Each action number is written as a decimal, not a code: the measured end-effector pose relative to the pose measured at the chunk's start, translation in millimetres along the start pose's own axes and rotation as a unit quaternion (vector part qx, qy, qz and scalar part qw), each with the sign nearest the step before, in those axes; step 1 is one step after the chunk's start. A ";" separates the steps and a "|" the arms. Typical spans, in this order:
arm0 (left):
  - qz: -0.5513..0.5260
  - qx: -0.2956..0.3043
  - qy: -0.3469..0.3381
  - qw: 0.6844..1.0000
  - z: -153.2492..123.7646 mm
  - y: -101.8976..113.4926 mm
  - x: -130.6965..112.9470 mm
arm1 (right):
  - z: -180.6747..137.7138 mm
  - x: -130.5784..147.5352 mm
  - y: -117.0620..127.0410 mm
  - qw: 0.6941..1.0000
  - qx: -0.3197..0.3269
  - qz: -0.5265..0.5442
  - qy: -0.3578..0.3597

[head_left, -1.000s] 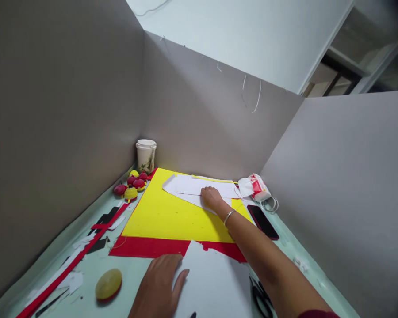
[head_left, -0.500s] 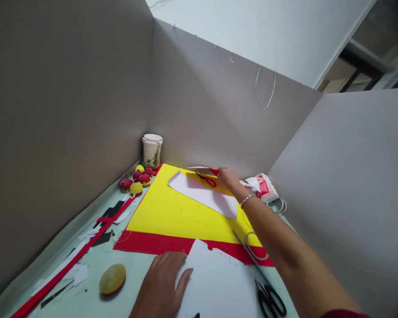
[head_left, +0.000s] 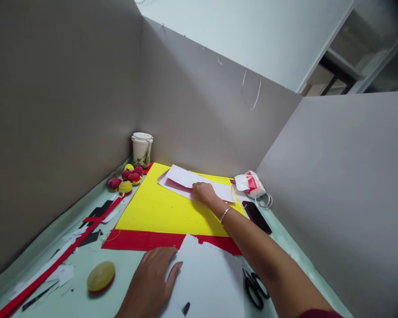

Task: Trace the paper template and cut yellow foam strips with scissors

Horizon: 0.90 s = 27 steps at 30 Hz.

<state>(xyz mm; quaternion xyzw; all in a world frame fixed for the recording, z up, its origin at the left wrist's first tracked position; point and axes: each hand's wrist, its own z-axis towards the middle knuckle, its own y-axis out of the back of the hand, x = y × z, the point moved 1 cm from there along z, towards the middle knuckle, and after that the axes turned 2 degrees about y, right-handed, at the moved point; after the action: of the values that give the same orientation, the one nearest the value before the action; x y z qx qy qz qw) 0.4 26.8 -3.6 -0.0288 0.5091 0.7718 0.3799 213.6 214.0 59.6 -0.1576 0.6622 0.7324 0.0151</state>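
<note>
Finding at far left a long red strip [head_left: 63, 260], running obliquely away and rightward across the table [head_left: 128, 263], with a yellow-and-red oval piece [head_left: 101, 277] resting nearer. Noting red and yellow round pieces [head_left: 125, 187] clustering before an upright white cup [head_left: 142, 150].

Observing the left hand [head_left: 151, 274] lying flat, thumb spreading wide from fingers, resting on the left edge of the near white sheet [head_left: 208, 282]. Noting this sheet extending rightward from that hand, one corner pointing away over the red sheet [head_left: 142, 240], lower end leaving view; not determining its long axis.

Recording the upper white sheet [head_left: 185, 176] lying farther off, above the yellow sheet [head_left: 159, 207], covering part of a lower white sheet [head_left: 172, 187]; long axis running left to right, left end pointing away, right end slanting nearer. Seeing the right hand [head_left: 204, 194] pinching its near edge, fingers narrowing, paper extending behind and to both sides.

Finding black-handled scissors [head_left: 257, 291] lying beside the near white sheet, a phone [head_left: 257, 217] and tissue packet [head_left: 254, 184] resting farther right.
</note>
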 end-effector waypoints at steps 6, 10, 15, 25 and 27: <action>-0.007 0.017 0.010 1.000 1.7 0.4 0.7 | -29.6 -1.1 -1.0 1.000 0.017 -0.002 0.025; -0.010 0.038 0.030 0.999 2.5 1.2 0.1 | -58.3 -25.0 -1.4 0.998 0.054 -0.011 0.025; -0.015 0.048 0.043 0.998 4.0 1.3 -1.0 | -87.1 -47.4 -7.0 0.995 0.100 -0.017 0.011; -0.021 0.061 0.062 0.996 2.2 1.2 -1.4 | -77.8 -109.4 -3.6 0.990 0.074 -0.005 -0.119; -0.018 0.051 0.057 0.997 2.2 1.1 -1.3 | -70.7 -124.9 -5.2 0.986 0.073 -0.006 -0.148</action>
<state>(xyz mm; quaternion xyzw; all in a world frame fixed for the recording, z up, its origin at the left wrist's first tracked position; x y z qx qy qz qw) 1.4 27.6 -1.1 -0.0622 0.5681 0.7347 0.3654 348.3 169.1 80.8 -0.0495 0.7036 0.6971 0.1288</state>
